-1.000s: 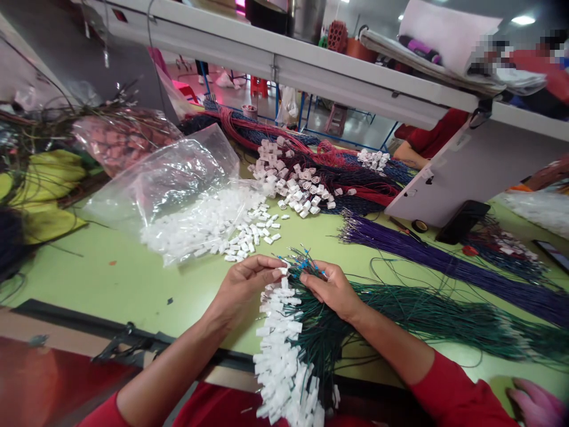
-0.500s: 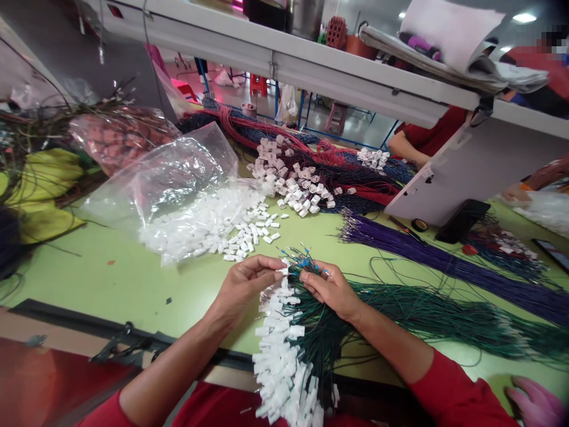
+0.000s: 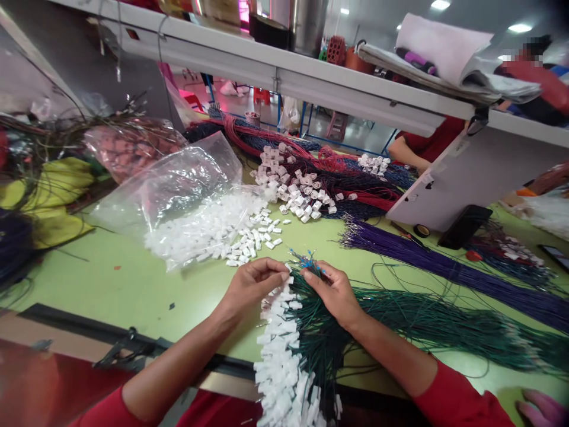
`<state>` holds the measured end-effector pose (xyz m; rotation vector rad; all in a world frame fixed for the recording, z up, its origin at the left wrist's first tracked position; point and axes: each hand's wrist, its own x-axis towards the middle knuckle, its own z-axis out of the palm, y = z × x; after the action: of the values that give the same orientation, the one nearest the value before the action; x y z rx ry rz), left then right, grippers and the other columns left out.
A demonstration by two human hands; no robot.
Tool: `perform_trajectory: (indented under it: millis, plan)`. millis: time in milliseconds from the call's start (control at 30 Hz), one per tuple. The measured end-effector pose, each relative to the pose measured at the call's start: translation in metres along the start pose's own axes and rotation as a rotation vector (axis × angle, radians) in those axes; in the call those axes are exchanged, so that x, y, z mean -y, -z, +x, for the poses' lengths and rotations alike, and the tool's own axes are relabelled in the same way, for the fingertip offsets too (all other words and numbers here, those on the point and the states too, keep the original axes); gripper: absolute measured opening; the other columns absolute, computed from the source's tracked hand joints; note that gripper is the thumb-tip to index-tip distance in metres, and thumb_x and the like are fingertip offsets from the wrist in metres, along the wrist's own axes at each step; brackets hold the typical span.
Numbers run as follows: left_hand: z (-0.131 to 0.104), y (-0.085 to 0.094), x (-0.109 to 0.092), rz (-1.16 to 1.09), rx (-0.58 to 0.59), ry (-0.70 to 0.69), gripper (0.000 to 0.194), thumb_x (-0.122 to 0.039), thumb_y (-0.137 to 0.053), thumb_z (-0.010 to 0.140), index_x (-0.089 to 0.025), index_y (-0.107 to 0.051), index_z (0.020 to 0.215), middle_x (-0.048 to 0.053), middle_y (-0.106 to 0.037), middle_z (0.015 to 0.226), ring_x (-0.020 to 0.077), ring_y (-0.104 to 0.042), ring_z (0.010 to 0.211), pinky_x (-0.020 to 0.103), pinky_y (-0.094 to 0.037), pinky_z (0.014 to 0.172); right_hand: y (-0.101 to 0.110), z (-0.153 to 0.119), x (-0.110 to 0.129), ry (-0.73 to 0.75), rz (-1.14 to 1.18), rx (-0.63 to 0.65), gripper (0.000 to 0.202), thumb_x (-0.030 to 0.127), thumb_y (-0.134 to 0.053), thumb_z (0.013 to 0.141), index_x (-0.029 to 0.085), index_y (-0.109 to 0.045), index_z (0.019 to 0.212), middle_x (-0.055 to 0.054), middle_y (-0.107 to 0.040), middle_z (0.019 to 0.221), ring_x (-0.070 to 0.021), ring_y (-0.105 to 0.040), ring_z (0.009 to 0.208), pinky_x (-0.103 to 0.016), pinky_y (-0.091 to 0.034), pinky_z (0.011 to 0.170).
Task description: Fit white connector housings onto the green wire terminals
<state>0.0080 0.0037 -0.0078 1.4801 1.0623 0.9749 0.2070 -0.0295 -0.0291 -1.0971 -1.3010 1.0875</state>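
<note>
My left hand [image 3: 258, 284] pinches a small white plastic connector [image 3: 288, 268] between thumb and fingertips. Close beside it, my right hand [image 3: 333, 290] is closed around several dark green wires whose blue-banded metal terminals [image 3: 307, 261] stick out above the thumb. Below both hands hangs a dense row of white connectors [image 3: 280, 350] fitted on wire ends, running down over the table's front edge. The green wire bundle [image 3: 409, 308] stretches from there to the right. Loose white connectors [image 3: 253, 237] spill from a clear plastic bag [image 3: 191, 178] ahead of my left hand.
A purple wire bundle [image 3: 444, 267] lies to the right, near a black phone [image 3: 465, 226] and a tape roll [image 3: 421, 230]. Red and dark wires with white housings [image 3: 306, 193] are piled behind. A shelf [image 3: 249, 59] spans overhead. Another person's hand [image 3: 540, 409] shows at bottom right.
The view has shifted slightly. My left hand still pinches a connector beside the wires, and the right hand's fingers have opened a little around the terminals.
</note>
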Motion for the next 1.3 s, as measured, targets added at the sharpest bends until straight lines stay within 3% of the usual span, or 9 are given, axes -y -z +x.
perform_trajectory:
  millis: [100,200,333,533,633,700,767,1000,1300]
  plan:
    - [0.025,0.017,0.004,0.444,-0.124,-0.243,0.018,-0.03,-0.061,0.082,-0.019,-0.072,0.092,0.007,-0.069,0.089,0.0175,-0.062,0.072,0.03,-0.05,0.068,-0.001,0.002,0.0,-0.034,0.055,-0.059,0.042,0.06,-0.073,0.078,0.018,-0.068,0.075,0.0,-0.058,0.069,-0.0139,-0.047,0.067,-0.027,-0.04,0.061]
    - [0.05,0.031,0.007,0.874,-0.114,-0.337,0.033,-0.019,-0.047,0.084,-0.018,-0.073,0.105,0.011,-0.066,0.104,0.0231,-0.064,0.084,0.036,-0.051,0.076,-0.002,0.004,0.001,-0.079,0.092,-0.023,0.046,0.062,-0.073,0.077,0.017,-0.068,0.071,-0.001,-0.06,0.069,-0.0123,-0.047,0.062,-0.027,-0.04,0.061]
    - [0.065,0.036,0.007,1.025,-0.042,-0.346,0.032,-0.02,-0.043,0.087,-0.016,-0.073,0.098,0.014,-0.064,0.1,0.031,-0.063,0.092,0.042,-0.05,0.081,-0.001,0.005,0.003,-0.112,0.134,0.012,0.045,0.061,-0.075,0.075,0.017,-0.069,0.075,-0.001,-0.063,0.069,-0.0111,-0.047,0.06,-0.027,-0.04,0.06]
    - [0.051,0.03,0.004,0.912,-0.002,-0.314,0.023,-0.019,-0.045,0.086,-0.017,-0.067,0.093,0.009,-0.068,0.088,0.0242,-0.065,0.079,0.036,-0.05,0.073,0.0,0.005,0.007,-0.15,0.107,0.036,0.044,0.059,-0.077,0.073,0.018,-0.061,0.072,0.003,-0.055,0.061,-0.0089,-0.04,0.055,-0.025,-0.031,0.054]
    - [0.036,0.034,0.0,0.483,0.054,-0.2,0.018,-0.031,-0.057,0.087,-0.018,-0.065,0.097,0.004,-0.068,0.077,0.0172,-0.062,0.064,0.028,-0.048,0.06,0.0,0.004,0.009,-0.168,0.086,0.051,0.044,0.058,-0.075,0.074,0.018,-0.058,0.071,0.005,-0.051,0.06,-0.0082,-0.035,0.054,-0.025,-0.025,0.052]
    - [0.024,0.04,-0.005,0.157,0.085,-0.135,0.029,-0.036,-0.068,0.083,-0.017,-0.067,0.105,0.005,-0.07,0.083,0.0147,-0.061,0.064,0.026,-0.048,0.058,-0.001,0.003,0.01,-0.164,0.078,0.052,0.045,0.059,-0.075,0.074,0.018,-0.057,0.07,0.005,-0.049,0.059,-0.0084,-0.035,0.055,-0.025,-0.025,0.052]
    - [0.013,0.044,-0.011,-0.006,0.098,-0.107,0.04,-0.036,-0.076,0.079,-0.018,-0.07,0.114,0.006,-0.071,0.088,0.0129,-0.06,0.064,0.025,-0.05,0.058,-0.002,0.003,0.01,-0.163,0.07,0.048,0.045,0.059,-0.075,0.073,0.019,-0.056,0.069,0.006,-0.048,0.059,-0.0086,-0.035,0.055,-0.025,-0.025,0.053]
    - [-0.001,0.037,-0.024,-0.063,0.141,-0.074,0.023,-0.034,-0.082,0.075,-0.019,-0.078,0.093,0.004,-0.072,0.078,0.0127,-0.06,0.063,0.025,-0.053,0.061,-0.002,0.004,0.015,-0.156,0.022,0.096,0.045,0.059,-0.075,0.074,0.018,-0.058,0.073,0.006,-0.047,0.061,-0.0093,-0.038,0.058,-0.024,-0.03,0.056]
    - [-0.003,0.024,-0.02,-0.037,0.231,-0.175,0.016,-0.031,-0.077,0.081,-0.02,-0.078,0.093,0.003,-0.068,0.08,0.0121,-0.06,0.065,0.024,-0.051,0.06,-0.006,0.01,0.023,-0.099,0.078,0.126,0.041,0.055,-0.078,0.075,0.017,-0.066,0.086,0.004,-0.053,0.066,-0.0098,-0.041,0.06,-0.024,-0.035,0.058]
